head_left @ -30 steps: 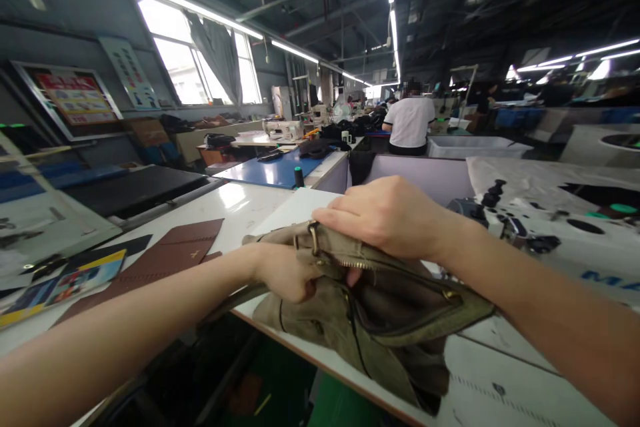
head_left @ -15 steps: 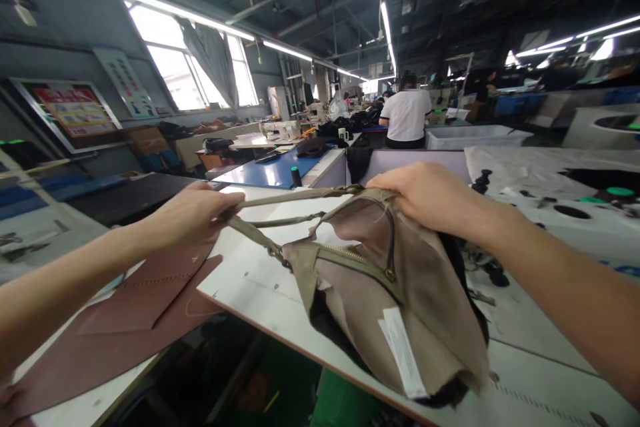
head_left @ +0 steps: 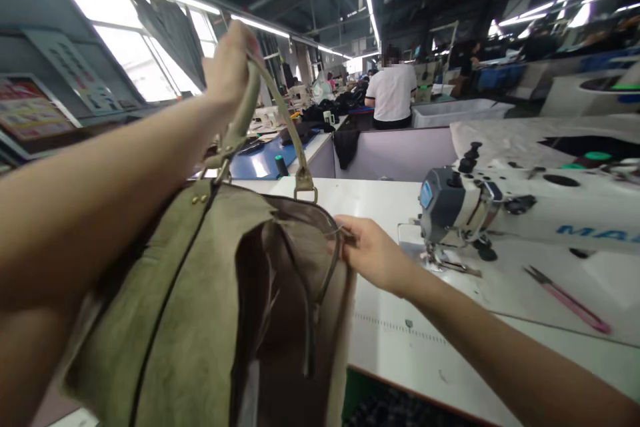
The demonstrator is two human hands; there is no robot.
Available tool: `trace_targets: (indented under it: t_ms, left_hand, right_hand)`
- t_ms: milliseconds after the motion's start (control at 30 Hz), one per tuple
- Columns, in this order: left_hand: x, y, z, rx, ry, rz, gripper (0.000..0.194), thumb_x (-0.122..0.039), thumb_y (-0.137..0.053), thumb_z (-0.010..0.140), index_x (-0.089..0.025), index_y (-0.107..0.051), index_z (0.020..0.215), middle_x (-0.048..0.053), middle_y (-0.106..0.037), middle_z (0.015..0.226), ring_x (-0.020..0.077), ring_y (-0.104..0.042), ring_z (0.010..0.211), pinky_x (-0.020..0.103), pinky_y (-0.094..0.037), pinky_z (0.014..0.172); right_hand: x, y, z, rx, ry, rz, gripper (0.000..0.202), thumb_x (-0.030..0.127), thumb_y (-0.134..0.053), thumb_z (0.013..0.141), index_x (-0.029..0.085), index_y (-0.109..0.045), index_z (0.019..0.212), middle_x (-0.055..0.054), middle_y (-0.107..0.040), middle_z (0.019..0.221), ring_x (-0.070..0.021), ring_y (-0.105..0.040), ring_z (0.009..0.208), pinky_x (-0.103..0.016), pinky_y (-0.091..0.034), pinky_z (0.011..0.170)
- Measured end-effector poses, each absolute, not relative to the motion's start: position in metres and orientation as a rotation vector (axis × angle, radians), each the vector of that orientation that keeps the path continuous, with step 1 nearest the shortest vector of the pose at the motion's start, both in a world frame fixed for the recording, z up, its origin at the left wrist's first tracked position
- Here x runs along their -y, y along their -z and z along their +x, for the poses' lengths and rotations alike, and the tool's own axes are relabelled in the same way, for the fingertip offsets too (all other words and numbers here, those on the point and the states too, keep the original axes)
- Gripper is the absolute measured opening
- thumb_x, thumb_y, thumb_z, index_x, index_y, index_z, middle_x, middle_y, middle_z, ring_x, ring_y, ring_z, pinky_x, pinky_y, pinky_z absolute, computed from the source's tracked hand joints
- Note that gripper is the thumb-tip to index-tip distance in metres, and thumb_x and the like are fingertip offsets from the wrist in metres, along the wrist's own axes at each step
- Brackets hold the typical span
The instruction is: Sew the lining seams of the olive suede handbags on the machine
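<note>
My left hand [head_left: 231, 67] is raised at the upper left, its fingers wrapped round the strap handles of an olive-green handbag [head_left: 185, 293]. The bag hangs from them close in front of me, with brass rings and studs at the handle ends. Its side gapes, showing a dark brown lining [head_left: 285, 340] and a zip edge. My right hand [head_left: 373, 250] pinches the bag's right rim near loose threads; the fingertips are partly hidden behind the rim. A white sewing machine [head_left: 530, 203] stands to the right of that hand.
Pink-handled snips [head_left: 570, 300] lie on the white sewing table [head_left: 385, 327]. Behind stands a dark thread spool with a green top [head_left: 281, 165] near a blue work surface [head_left: 263, 161]. A person in a white shirt [head_left: 393, 93] faces away beside a white bin [head_left: 457, 113].
My left hand has lifted the handles up, and the bag has swung upright and closer, its green outside now showing. My right hand has moved lower along the rim. The view has shifted right.
</note>
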State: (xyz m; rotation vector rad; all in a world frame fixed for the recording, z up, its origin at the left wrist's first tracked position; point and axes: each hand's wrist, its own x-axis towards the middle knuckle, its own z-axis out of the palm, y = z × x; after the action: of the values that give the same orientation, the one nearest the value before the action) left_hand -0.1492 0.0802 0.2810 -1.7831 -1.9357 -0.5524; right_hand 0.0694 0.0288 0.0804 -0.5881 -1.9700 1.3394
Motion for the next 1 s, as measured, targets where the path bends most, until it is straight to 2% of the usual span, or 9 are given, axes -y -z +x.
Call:
trace_targets:
  t_ms: [100, 167, 267, 400, 467, 567, 700, 833, 1000]
  left_hand:
    - [-0.116, -0.198, -0.138, 2.003, 0.533, -1.956, 0.044, -0.028, -0.04, 0.094, -0.006, -0.035, 0.132, 0.013, -0.048, 0.134, 0.0287, -0.041, 0.131, 0.05, -0.028, 0.107]
    - [-0.123, -0.14, -0.122, 2.002, 0.472, -2.163, 0.059, -0.018, -0.062, 0.079, -0.007, -0.038, 0.132, 0.02, -0.046, 0.138, 0.0321, -0.043, 0.13, 0.051, -0.033, 0.106]
    - [-0.106, -0.07, -0.084, 1.79, 0.392, -2.575, 0.061, -0.01, -0.063, 0.076, -0.016, -0.042, 0.133, 0.014, -0.045, 0.143, 0.0268, -0.043, 0.133, 0.047, -0.034, 0.11]
    - [-0.06, -0.015, -0.04, 1.513, 0.394, -3.011, 0.046, -0.035, -0.057, 0.088, -0.023, -0.045, 0.131, 0.008, -0.058, 0.129, 0.0241, -0.053, 0.121, 0.048, -0.031, 0.112]
    - [-0.045, 0.001, -0.031, 1.601, 0.412, -3.01, 0.051, -0.034, -0.061, 0.082, -0.018, -0.046, 0.128, 0.011, -0.059, 0.122, 0.0274, -0.055, 0.115, 0.049, -0.038, 0.106]
    - [-0.04, 0.01, -0.037, 1.629, 0.372, -2.927, 0.065, -0.01, -0.059, 0.069, -0.012, -0.043, 0.132, 0.017, -0.046, 0.139, 0.0303, -0.045, 0.127, 0.045, -0.04, 0.106]
    - [-0.055, -0.005, -0.071, 1.31, 0.047, -2.851, 0.084, 0.004, -0.044, 0.075, -0.03, -0.024, 0.15, 0.007, -0.021, 0.158, 0.0289, -0.036, 0.138, 0.047, -0.038, 0.108]
    - [-0.079, -0.011, -0.1, 1.091, -0.159, -2.95, 0.077, 0.005, -0.04, 0.086, -0.048, -0.035, 0.142, -0.004, -0.029, 0.156, 0.0236, -0.032, 0.141, 0.049, -0.026, 0.115]
    - [-0.091, -0.002, -0.084, 0.919, -0.158, -3.478, 0.068, 0.001, -0.044, 0.08, -0.04, -0.051, 0.134, -0.005, -0.035, 0.153, 0.0225, -0.03, 0.143, 0.049, -0.021, 0.118]
  right_hand:
    - [-0.031, -0.025, 0.089, 1.854, -1.373, -0.815, 0.01, 0.018, -0.053, 0.079, 0.016, -0.062, 0.083, -0.001, -0.065, 0.075, -0.0191, -0.06, 0.074, -0.026, -0.047, 0.063]
    - [-0.034, 0.008, 0.107, 1.807, -1.395, -0.964, 0.006, 0.023, -0.058, 0.077, 0.017, -0.058, 0.075, 0.0, -0.062, 0.066, -0.0191, -0.059, 0.065, -0.026, -0.047, 0.055]
    - [-0.039, 0.041, 0.131, 1.759, -1.434, -1.121, 0.012, 0.028, -0.062, 0.077, 0.019, -0.055, 0.073, 0.001, -0.061, 0.062, -0.0187, -0.06, 0.058, -0.025, -0.046, 0.048]
    - [-0.048, 0.055, 0.139, 1.743, -1.409, -1.232, 0.012, 0.031, -0.056, 0.084, 0.02, -0.057, 0.084, -0.001, -0.065, 0.072, -0.0186, -0.064, 0.061, -0.025, -0.048, 0.048]
    - [-0.052, 0.056, 0.137, 1.756, -1.334, -1.275, 0.009, 0.026, -0.052, 0.085, 0.02, -0.059, 0.084, -0.001, -0.065, 0.071, -0.0188, -0.064, 0.062, -0.026, -0.048, 0.051]
    - [-0.055, 0.055, 0.137, 1.791, -1.19, -1.324, 0.006, 0.021, -0.053, 0.081, 0.02, -0.058, 0.077, -0.001, -0.063, 0.065, -0.0204, -0.063, 0.064, -0.028, -0.047, 0.057]
    - [-0.059, 0.055, 0.15, 1.81, -1.048, -1.379, 0.008, 0.021, -0.052, 0.081, 0.021, -0.055, 0.073, -0.001, -0.064, 0.065, -0.0204, -0.063, 0.064, -0.029, -0.045, 0.06]
    - [-0.07, 0.058, 0.158, 1.828, -0.95, -1.426, 0.006, 0.02, -0.053, 0.082, 0.021, -0.054, 0.076, -0.001, -0.065, 0.067, -0.0196, -0.064, 0.065, -0.029, -0.045, 0.062]
    - [-0.069, 0.053, 0.162, 1.893, -0.867, -1.429, 0.003, 0.017, -0.054, 0.081, 0.02, -0.054, 0.081, -0.002, -0.063, 0.07, -0.0194, -0.061, 0.066, -0.03, -0.045, 0.063]
